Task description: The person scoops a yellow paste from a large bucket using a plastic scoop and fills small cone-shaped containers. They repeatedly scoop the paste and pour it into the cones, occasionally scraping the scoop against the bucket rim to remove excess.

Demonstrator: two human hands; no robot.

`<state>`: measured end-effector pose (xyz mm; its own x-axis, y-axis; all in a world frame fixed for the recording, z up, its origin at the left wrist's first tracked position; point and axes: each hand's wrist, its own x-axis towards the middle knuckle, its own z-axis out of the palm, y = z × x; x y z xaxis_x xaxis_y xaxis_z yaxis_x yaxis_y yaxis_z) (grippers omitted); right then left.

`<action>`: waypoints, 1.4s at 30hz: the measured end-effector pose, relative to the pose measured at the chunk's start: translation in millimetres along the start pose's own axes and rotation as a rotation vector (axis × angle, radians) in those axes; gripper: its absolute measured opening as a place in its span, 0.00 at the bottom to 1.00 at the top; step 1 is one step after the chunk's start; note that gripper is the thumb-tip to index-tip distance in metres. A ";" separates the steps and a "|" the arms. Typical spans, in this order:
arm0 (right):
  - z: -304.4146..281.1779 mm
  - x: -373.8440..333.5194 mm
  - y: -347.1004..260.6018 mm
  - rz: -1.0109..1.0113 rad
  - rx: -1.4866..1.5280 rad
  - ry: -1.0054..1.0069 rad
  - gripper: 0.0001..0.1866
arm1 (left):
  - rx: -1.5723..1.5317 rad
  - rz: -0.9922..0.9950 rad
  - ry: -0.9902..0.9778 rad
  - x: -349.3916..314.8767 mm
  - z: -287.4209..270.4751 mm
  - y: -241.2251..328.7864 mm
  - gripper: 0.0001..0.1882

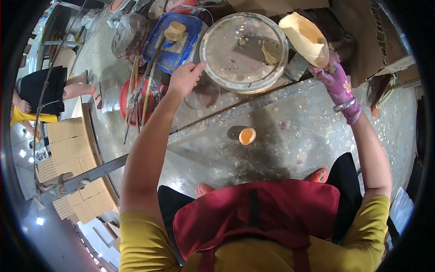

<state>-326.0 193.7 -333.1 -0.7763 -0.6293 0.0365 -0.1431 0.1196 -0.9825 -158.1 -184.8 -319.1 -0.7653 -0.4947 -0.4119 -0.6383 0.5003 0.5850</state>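
Yellow sleeves (145, 235) and a dark red apron (290, 204) are nearest to the camera, at the lower edge. The right hand (327, 75), in a purple glove with flowers, grips the cream hollow vessel (301, 38) by its lower end. This vessel is raised at the upper right, near the right rim of a round board (226, 45). Its long axis goes slantwise, from the upper left down to the glove, so the far end points to the upper left; the hollow side, which shows its inside, is turned to the right.

The left hand (185, 80) is bare, with fingers bent inward and thumb stretched toward the left rim of the board; whether something small is held inside it, one cannot tell. On the board lies a cream scrap (271, 51).

Concrete floor (290, 145) is grey and spotted, and a small cup (247, 136), orange inside, sits on it. To the left are a blue tray (191, 28) and a red bucket (123, 102) with sticks. Farther left, another person (43, 90) is near stacked cardboard (68, 140).
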 end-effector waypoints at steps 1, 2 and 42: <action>-0.2 2.2 2.9 0.011 0.043 -0.008 0.25 | 0.001 0.008 -0.004 0.7 3.6 3.6 0.27; -0.1 2.2 6.5 0.022 0.086 -0.014 0.24 | 0.002 0.018 -0.009 0.8 7.2 7.0 0.28; -63.2 -38.9 0.9 0.096 0.201 0.163 0.34 | -0.804 -0.294 0.596 -27.1 -116.0 -124.6 0.16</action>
<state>-334.7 266.9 -323.9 -0.8715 -0.4883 -0.0457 0.0478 0.0081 -0.9988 -48.2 -316.1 -299.8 -0.2839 -0.9004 -0.3297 -0.3818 -0.2093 0.9002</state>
